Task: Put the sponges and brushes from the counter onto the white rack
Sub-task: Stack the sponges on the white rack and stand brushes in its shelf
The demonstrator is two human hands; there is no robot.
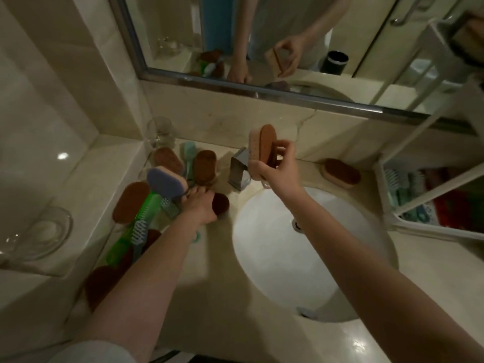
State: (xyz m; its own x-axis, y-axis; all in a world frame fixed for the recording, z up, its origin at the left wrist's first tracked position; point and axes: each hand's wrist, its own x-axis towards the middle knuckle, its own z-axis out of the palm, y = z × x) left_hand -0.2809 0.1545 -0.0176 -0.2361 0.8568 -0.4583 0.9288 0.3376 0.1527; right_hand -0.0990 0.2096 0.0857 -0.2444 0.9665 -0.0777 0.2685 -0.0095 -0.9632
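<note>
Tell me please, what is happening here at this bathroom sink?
A person is clearing sponges and brushes off the beige counter. The right hand holds a tan-and-brown oval sponge up above the faucet. The left hand reaches into the pile beside the purple sponge and green plastic brush. The white rack at the right already holds some items.

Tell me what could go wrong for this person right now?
The right hand pinches a brown-and-pink sponge by its lower end above the faucet; a slip could drop it into the sink. The left hand reaches into a crowded pile beside the purple sponge and green brush, so neighbours may get knocked. The glass jar stands just behind that pile.
</note>
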